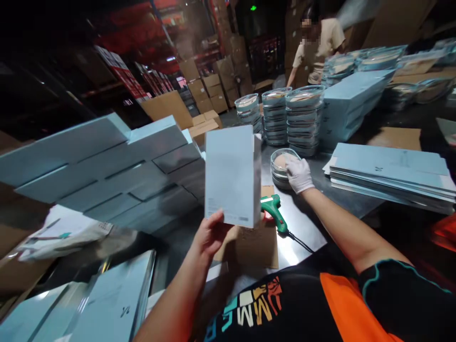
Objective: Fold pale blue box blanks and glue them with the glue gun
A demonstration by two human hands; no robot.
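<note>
My left hand (211, 233), bare, holds a pale blue carton box (232, 175) upright by its lower edge, above the metal table (302, 223). Reaching forward, my right hand (298, 174) in a white glove rests on top of a round clear-lidded container (281, 167) standing on the table, fingers closed over its lid. A green glue gun (273, 211) lies on a piece of brown cardboard (256, 244) between the two hands, its black cord trailing toward me.
Stacks of round lidded containers (302, 118) stand behind my right hand. Flat blue carton blanks (388, 173) are piled at right, finished boxes (103, 166) stacked at left. A person (317, 47) works at the far end. Brown shipping boxes (213, 90) fill the background.
</note>
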